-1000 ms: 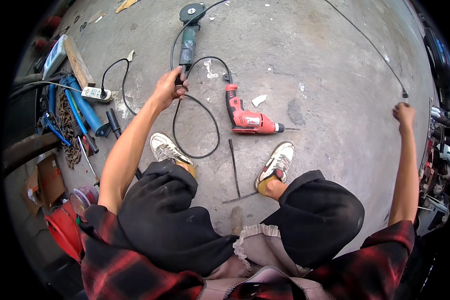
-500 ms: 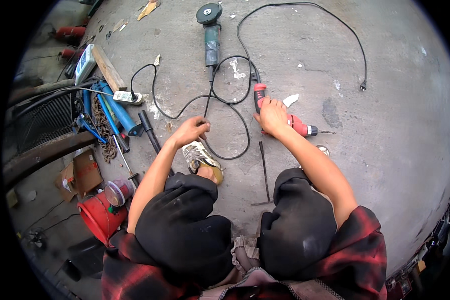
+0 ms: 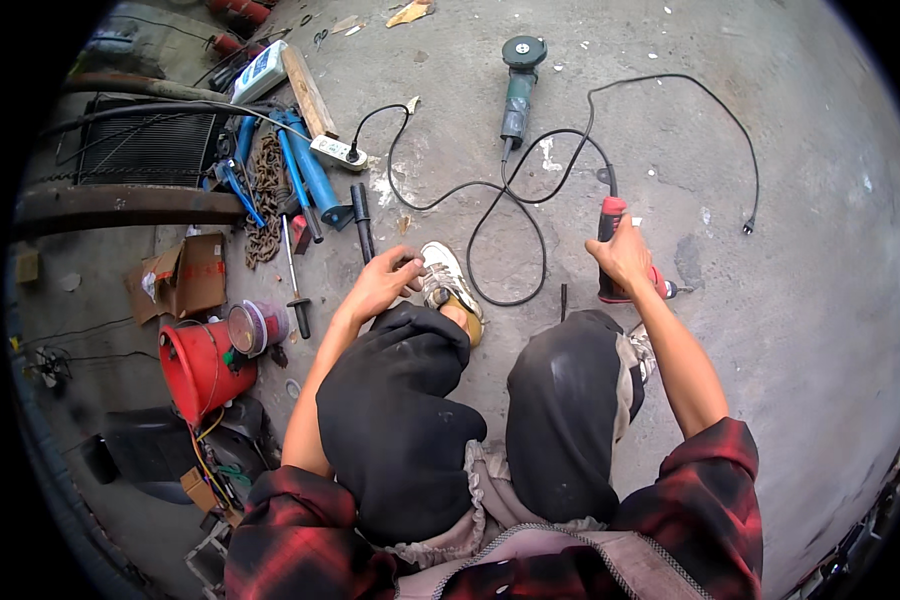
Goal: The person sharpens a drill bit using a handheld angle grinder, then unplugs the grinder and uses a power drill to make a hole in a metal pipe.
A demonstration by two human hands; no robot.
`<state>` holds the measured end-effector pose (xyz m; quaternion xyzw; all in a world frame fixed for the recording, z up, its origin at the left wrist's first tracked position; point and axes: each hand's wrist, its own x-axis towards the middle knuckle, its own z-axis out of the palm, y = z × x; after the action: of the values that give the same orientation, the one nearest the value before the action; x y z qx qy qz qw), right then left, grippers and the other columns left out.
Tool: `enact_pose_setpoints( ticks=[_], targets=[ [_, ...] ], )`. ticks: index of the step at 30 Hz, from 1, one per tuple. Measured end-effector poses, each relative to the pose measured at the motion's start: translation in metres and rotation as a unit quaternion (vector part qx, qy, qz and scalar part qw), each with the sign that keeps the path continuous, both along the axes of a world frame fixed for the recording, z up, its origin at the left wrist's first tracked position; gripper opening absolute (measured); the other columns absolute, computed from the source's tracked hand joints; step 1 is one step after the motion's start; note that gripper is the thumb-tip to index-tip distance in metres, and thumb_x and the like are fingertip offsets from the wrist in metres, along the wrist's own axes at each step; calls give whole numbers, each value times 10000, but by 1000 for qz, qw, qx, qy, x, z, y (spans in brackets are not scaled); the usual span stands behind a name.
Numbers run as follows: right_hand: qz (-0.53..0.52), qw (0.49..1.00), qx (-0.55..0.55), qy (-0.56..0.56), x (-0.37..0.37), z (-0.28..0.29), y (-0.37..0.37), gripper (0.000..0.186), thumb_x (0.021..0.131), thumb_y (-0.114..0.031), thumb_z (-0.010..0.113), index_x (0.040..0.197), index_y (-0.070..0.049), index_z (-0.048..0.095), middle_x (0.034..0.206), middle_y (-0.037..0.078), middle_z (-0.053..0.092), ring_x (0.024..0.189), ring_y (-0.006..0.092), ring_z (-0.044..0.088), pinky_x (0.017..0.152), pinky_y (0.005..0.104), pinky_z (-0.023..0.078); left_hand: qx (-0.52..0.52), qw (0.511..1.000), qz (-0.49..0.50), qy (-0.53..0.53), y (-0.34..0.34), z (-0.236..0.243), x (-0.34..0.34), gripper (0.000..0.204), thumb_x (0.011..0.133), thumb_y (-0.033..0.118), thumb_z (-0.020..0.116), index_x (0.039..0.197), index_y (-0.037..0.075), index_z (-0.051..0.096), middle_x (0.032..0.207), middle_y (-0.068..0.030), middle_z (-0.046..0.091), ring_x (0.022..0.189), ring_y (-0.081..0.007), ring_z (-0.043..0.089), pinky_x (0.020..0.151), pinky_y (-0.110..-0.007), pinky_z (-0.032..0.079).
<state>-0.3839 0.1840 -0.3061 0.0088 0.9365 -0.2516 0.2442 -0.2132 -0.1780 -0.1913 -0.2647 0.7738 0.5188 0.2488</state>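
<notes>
A red and black corded power drill [image 3: 612,206] lies on the concrete floor ahead of my right knee. My right hand [image 3: 625,258] is closed around its handle, hiding much of the body; the chuck shows past the hand, pointing right. Above my left knee, beside the white and tan shoe [image 3: 440,262], my left hand [image 3: 382,286] hangs with curled fingers, and nothing shows in it. Farther ahead rests a green angle grinder [image 3: 517,105] with a dark disc, its black cord looping across the floor. Behind my right knee a thin dark rod [image 3: 563,300] is mostly hidden.
At left stand a white power strip [image 3: 338,153] with a plug in it, a blue cylindrical tool [image 3: 315,175], a rusty chain [image 3: 263,200], a dark tube [image 3: 361,222], a cardboard box [image 3: 190,275] and a red bucket [image 3: 202,370]. The drill's plug [image 3: 748,228] lies at right.
The view has shifted, so floor things appear farther right. My right hand has gone from lying over the drill to wrapping its handle. The rod is now mostly hidden by my knee.
</notes>
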Motion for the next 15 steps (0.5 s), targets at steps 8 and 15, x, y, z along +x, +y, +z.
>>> enact_pose_setpoints(
  ticks=[8, 15],
  targets=[
    [-295, 819, -491, -43, -15, 140, 47, 237, 798, -231, 739, 877, -48, 611, 679, 14, 544, 562, 168, 549, 548, 334, 477, 46, 954, 233, 181, -18, 117, 130, 308, 1047, 251, 590, 1227, 3, 623, 1073, -143, 715, 962, -208, 717, 870, -326, 579],
    [-273, 721, -632, -80, 23, 307, -11, 311, 821, -164, 763, 975, -46, 520, 803, 84, 586, 660, 223, 612, 682, 404, 579, 80, 806, 336, 480, 53, 213, 206, 201, 1039, 168, 553, 1123, 14, 651, 984, -113, 713, 890, -204, 702, 839, -351, 579]
  ],
)
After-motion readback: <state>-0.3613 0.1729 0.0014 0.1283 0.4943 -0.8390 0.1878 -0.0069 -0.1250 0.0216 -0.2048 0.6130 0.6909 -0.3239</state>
